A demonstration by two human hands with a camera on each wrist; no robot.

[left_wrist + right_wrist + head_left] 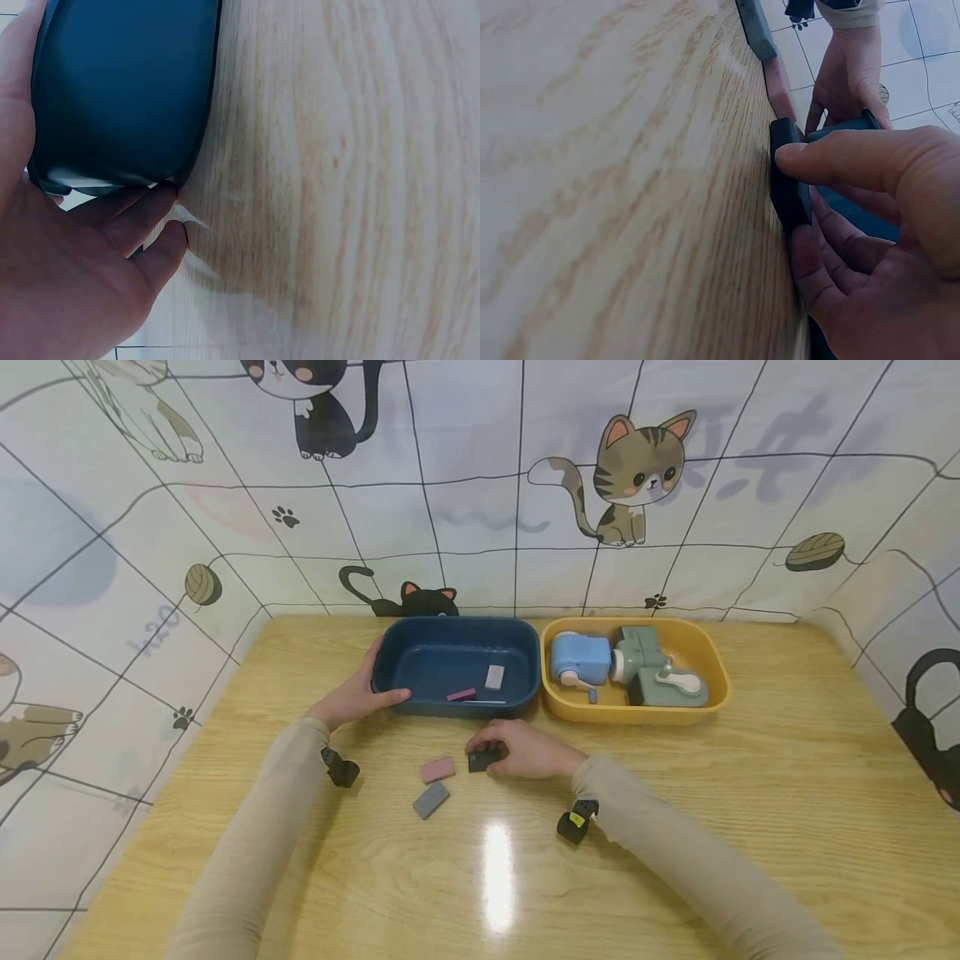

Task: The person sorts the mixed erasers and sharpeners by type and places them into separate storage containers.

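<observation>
My left hand (360,692) holds the left end of a dark blue bin (457,710), its thumb over the rim and its fingers along the outer end wall. In the left wrist view the bin wall (127,97) rises beside the thumb. In front of the bin my right hand (528,750) pinches a small black rectangular block (480,762) low over the table, thumb on one side and fingers on the other. The right wrist view shows the black block (784,172) between thumb and fingertips. Left of it lie a pink block (437,769) and a grey block (431,801).
Inside the blue bin are a white block (494,677) and a magenta block (462,695). A yellow bin (637,715) stands against its right side, holding a blue cranked device (581,657) and green pieces (675,691). A cat-patterned sheet (480,518) backs the wooden table (360,877).
</observation>
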